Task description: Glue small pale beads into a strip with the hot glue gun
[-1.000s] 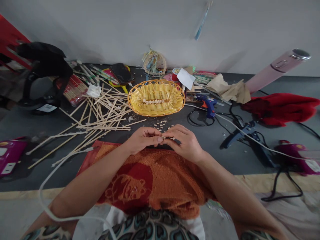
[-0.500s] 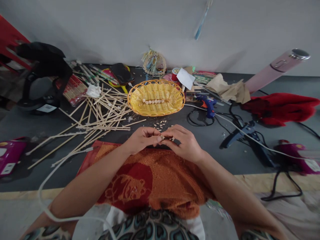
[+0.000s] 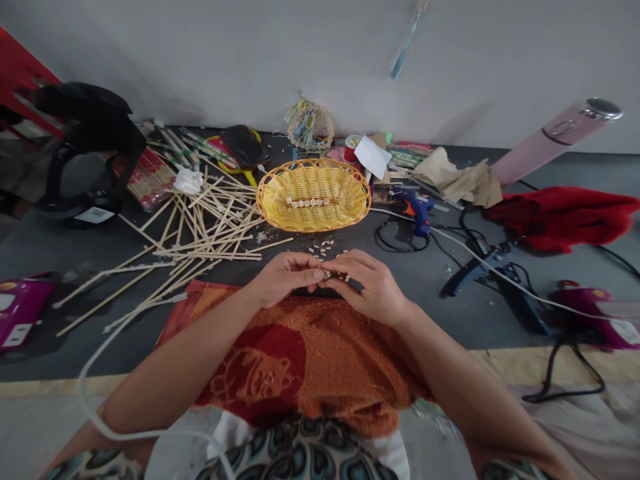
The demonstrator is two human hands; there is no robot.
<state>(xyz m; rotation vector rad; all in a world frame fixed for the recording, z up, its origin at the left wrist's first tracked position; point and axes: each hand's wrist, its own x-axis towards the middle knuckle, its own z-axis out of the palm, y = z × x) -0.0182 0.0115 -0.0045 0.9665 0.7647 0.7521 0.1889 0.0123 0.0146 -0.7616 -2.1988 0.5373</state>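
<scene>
My left hand [image 3: 293,277] and my right hand [image 3: 367,283] meet just above the towel's far edge. Both are closed in a pinch on a small strip of little pale wooden pieces [image 3: 327,274], partly hidden by the fingers. Beyond my fingertips, several short cut stick pieces [image 3: 320,249] lie scattered on the dark table. A yellow woven basket [image 3: 313,170] stands behind them, holding a narrow strip of pale flower-like pieces [image 3: 311,203]. Under my wrists lies an orange and red towel [image 3: 345,360].
Many loose wooden sticks [image 3: 210,230] are heaped at the left. To the right are a blue glue gun [image 3: 419,210], dark blue pliers-like tool [image 3: 475,270], white cable [image 3: 493,263], red cloth [image 3: 565,213] and pink flask [image 3: 545,143]. A purple box [image 3: 23,313] sits far left.
My hands stay almost in place around the small strip, with only a slight shift of the fingers. Everything on the table stays where it was.
</scene>
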